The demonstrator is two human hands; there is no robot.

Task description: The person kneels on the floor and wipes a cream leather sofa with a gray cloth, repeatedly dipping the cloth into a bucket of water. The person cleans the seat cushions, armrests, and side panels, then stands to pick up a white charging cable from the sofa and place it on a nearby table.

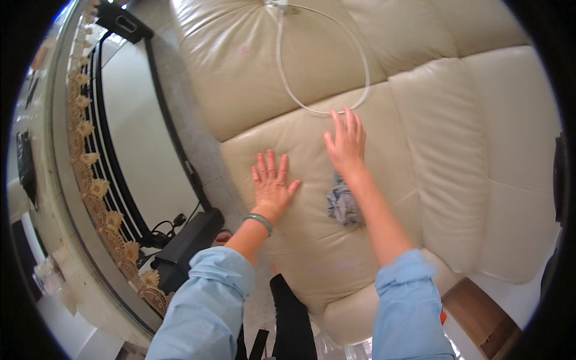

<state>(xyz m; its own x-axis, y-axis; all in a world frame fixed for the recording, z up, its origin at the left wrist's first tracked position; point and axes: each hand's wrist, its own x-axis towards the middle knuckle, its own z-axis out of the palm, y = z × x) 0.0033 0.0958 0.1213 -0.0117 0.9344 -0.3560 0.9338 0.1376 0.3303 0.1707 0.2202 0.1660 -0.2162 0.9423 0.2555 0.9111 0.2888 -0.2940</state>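
My left hand [272, 189] lies flat, fingers spread, on the seat of a cream leather sofa [310, 252]. A bangle [259, 221] circles that wrist. Farther right, my right hand [348, 144] has its fingers apart, with the fingertips at the lower bend of a white cable [280, 58]; whether they touch it cannot be told. The cable loops over the sofa up to a white plug or adapter [276, 4] at the top edge. A crumpled grey-blue cloth [344, 204] rests on the seat, partly hidden under my right forearm.
On the left stands a table with a lace-trimmed edge [105, 211]. Between table and sofa are a black-framed white panel [139, 121], a black box-like object [189, 247] and a black plug with its cord [179, 220] on or near the grey floor. A brown wooden piece [481, 315] is at lower right.
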